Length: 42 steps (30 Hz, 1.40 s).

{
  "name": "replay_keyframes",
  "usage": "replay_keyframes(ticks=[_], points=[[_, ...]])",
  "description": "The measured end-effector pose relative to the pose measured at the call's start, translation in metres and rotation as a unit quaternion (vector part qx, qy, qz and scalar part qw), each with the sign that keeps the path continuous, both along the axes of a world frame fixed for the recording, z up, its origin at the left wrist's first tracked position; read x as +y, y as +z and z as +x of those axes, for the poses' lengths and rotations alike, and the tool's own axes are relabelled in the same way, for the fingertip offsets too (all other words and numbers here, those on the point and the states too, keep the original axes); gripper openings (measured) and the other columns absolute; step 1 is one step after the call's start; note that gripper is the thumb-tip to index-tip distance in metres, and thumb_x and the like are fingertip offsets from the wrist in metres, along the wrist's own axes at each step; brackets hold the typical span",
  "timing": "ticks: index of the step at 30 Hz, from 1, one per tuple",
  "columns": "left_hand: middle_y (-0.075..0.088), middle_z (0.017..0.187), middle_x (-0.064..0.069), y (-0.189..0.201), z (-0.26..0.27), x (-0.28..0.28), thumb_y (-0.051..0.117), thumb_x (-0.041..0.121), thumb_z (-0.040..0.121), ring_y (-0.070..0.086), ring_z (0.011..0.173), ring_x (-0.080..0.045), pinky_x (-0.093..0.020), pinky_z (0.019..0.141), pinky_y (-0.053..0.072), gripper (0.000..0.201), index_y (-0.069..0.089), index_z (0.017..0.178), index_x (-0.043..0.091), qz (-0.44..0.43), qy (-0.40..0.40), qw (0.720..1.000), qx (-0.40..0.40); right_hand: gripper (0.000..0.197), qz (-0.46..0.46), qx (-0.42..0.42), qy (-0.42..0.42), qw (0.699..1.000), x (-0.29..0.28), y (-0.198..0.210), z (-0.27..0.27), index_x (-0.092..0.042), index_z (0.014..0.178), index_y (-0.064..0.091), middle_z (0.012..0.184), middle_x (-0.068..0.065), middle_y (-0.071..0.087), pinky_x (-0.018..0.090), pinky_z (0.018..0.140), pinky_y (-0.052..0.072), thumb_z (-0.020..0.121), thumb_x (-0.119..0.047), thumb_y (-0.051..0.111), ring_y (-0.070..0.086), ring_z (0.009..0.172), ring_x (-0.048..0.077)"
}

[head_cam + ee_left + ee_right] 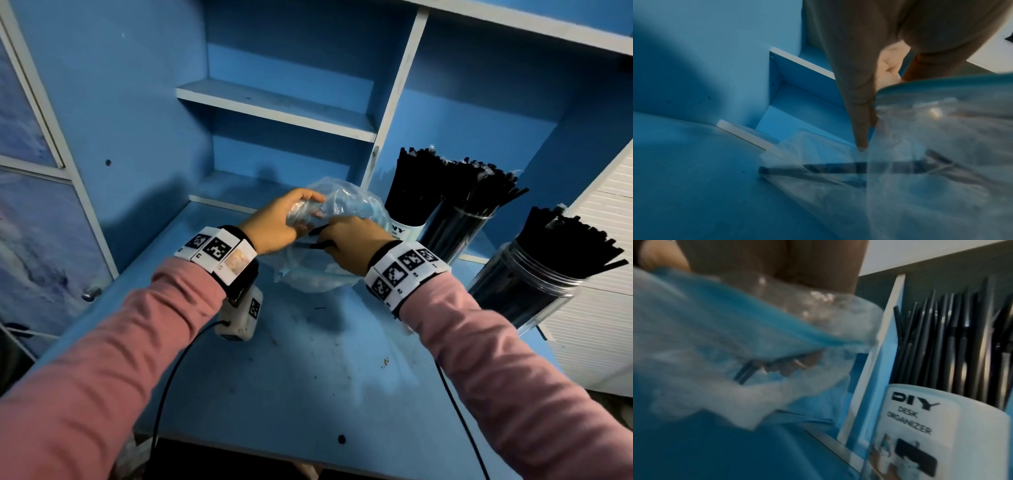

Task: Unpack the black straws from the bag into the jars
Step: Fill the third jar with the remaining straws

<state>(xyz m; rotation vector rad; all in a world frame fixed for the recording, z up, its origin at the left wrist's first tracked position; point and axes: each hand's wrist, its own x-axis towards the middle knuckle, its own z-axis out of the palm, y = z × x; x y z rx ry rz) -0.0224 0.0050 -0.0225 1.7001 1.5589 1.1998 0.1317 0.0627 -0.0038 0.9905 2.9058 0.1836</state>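
Observation:
A clear plastic bag (pixel 322 274) is held up over the blue desk (pixel 291 377). My left hand (pixel 291 216) grips its crumpled top edge. My right hand (pixel 342 243) is inside the bag and pinches a few black straws (pixel 313 245). The right wrist view shows those straws (pixel 744 373) and my fingertips (pixel 797 365) through the plastic of the bag (pixel 715 337). In the left wrist view, a straw (pixel 838 167) lies inside the bag (pixel 941 162) under my fingers (pixel 859 113). At the right stand three jars full of black straws: a white-labelled one (pixel 406 233), a clear one (pixel 455 233) and another clear one (pixel 520 287).
Blue shelves (pixel 274 106) with white edges rise behind the desk. The labelled jar (pixel 920 426) stands close to my right hand beside a white upright divider (pixel 875 353). A white cabinet (pixel 599 308) is at the far right. Cables trail off both wrists over the desk front.

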Motion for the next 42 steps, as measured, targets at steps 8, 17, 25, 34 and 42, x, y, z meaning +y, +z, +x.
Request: replay_keyframes(ticks=[8, 17, 25, 34, 42], points=[[0.065, 0.117, 0.000, -0.012, -0.027, 0.009, 0.043, -0.020, 0.080, 0.062, 0.109, -0.019, -0.033, 0.091, 0.049, 0.058, 0.057, 0.115, 0.023, 0.011, 0.049, 0.997, 0.055, 0.024, -0.100, 0.135, -0.036, 0.985, 0.023, 0.005, 0.019, -0.014, 0.113, 0.069, 0.110, 0.007, 0.067, 0.017, 0.081, 0.036, 0.092, -0.012, 0.058, 0.059, 0.103, 0.025], [0.051, 0.138, 0.002, -0.018, -0.026, 0.019, 0.055, -0.012, 0.085, 0.049, 0.125, -0.013, -0.023, 0.101, 0.041, 0.058, 0.051, 0.129, 0.025, 0.007, 0.003, 0.998, 0.070, 0.027, -0.099, 0.198, -0.039, 0.974, 0.029, 0.006, 0.012, -0.016, 0.113, 0.070, 0.110, 0.005, 0.069, 0.009, 0.077, 0.030, 0.089, -0.008, 0.061, 0.060, 0.102, 0.022], [0.056, 0.131, -0.003, -0.015, -0.026, 0.026, 0.054, -0.011, 0.084, 0.056, 0.114, -0.020, -0.029, 0.090, 0.049, 0.058, 0.051, 0.129, 0.025, -0.011, 0.001, 0.996, 0.086, 0.046, -0.046, -0.015, -0.031, 0.998, 0.048, -0.018, -0.023, -0.024, 0.130, 0.055, 0.123, 0.005, 0.061, 0.042, 0.093, 0.050, 0.086, -0.015, 0.062, 0.060, 0.109, 0.028], [0.054, 0.127, 0.003, -0.014, -0.031, 0.029, 0.046, -0.016, 0.080, 0.058, 0.098, -0.017, -0.015, 0.060, 0.045, 0.069, 0.051, 0.129, 0.033, -0.056, 0.008, 0.993, 0.102, 0.056, -0.081, -0.098, -0.067, 0.990, 0.073, -0.036, -0.042, -0.018, 0.141, 0.039, 0.139, 0.007, 0.047, 0.039, 0.106, 0.038, 0.089, -0.026, 0.060, 0.045, 0.129, 0.029], [0.053, 0.128, -0.001, -0.013, -0.031, 0.032, 0.045, -0.014, 0.085, 0.053, 0.083, -0.008, -0.006, 0.049, 0.037, 0.068, 0.048, 0.133, 0.034, -0.074, 0.010, 0.990, 0.117, 0.057, -0.025, -0.101, -0.081, 0.991, 0.084, -0.053, -0.051, -0.017, 0.140, 0.035, 0.143, 0.010, 0.042, 0.046, 0.110, 0.030, 0.090, -0.040, 0.051, 0.041, 0.131, 0.032]])
